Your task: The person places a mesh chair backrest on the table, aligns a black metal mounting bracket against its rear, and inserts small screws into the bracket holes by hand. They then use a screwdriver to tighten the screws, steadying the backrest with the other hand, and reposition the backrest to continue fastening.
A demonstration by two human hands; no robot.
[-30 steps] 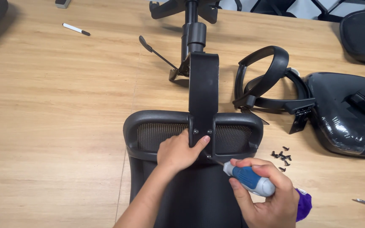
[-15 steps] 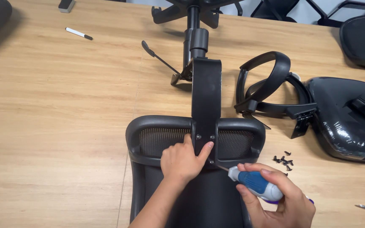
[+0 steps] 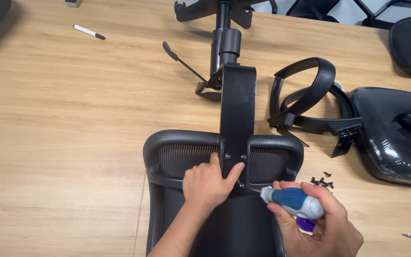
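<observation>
**At the back bracket: driving a screw into the chair back**

On the wooden tabletop (image 3: 72, 143) a black mesh chair back (image 3: 181, 159) is lying flat, with a black upright bracket (image 3: 237, 109) running down its middle and two screw heads showing near the bracket's lower end. The left hand (image 3: 209, 183) is pressing against that bracket, thumb and forefinger pinched close around its edge — a narrow grip that is holding the plate in place. The right hand (image 3: 317, 223) is wrapping fully around a blue-and-grey screwdriver (image 3: 293, 201), its shaft pointing in toward the bracket's lower right side; the tip itself is hidden behind the frame.

To do this well, it seems wise to be keeping the driver in line with the screw rather than slanted, and pushing inward while turning — a tilted bit could slip out and chew the head. The left hand is probably best kept bracing the bracket so the holes are staying matched.

A small heap of black screws (image 3: 322, 180) is lying just beside the right hand, with two armrests (image 3: 310, 100) and a wrapped seat cushion (image 3: 396, 138) further right.
</observation>
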